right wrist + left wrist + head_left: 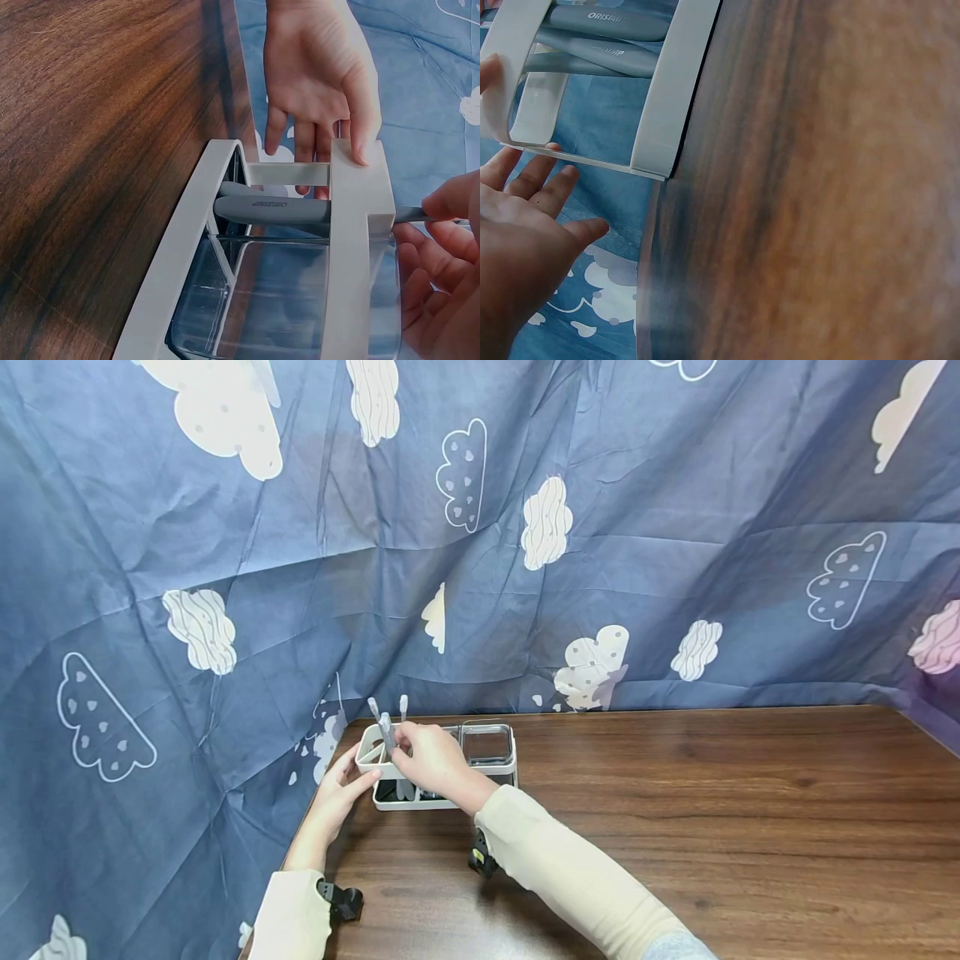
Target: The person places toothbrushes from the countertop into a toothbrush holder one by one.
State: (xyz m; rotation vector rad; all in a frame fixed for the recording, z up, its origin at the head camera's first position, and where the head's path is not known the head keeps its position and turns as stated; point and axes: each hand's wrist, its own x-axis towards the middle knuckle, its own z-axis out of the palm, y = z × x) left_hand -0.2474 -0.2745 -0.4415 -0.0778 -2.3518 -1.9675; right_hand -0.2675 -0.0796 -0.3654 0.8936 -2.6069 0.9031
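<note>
A white two-tier toothbrush holder (442,805) stands at the table's back left. My left hand (335,806) grips its left end, thumb on the upper rim and fingers behind, as the right wrist view also shows. Grey toothbrushes (607,22) stand in the holder, their handles lettered and their bristle ends (386,724) rising above the upper ring. With thumb and fingers, my right hand (435,760) pinches the stem of one toothbrush (411,214) just above the ring. Its handle reaches down between the two tiers.
Clear cups (285,292) sit in the holder's right part. Brown wood table (675,827) stretches away to the right. A blue cloud-patterned curtain (300,527) hangs along the back and left edges, close behind the holder.
</note>
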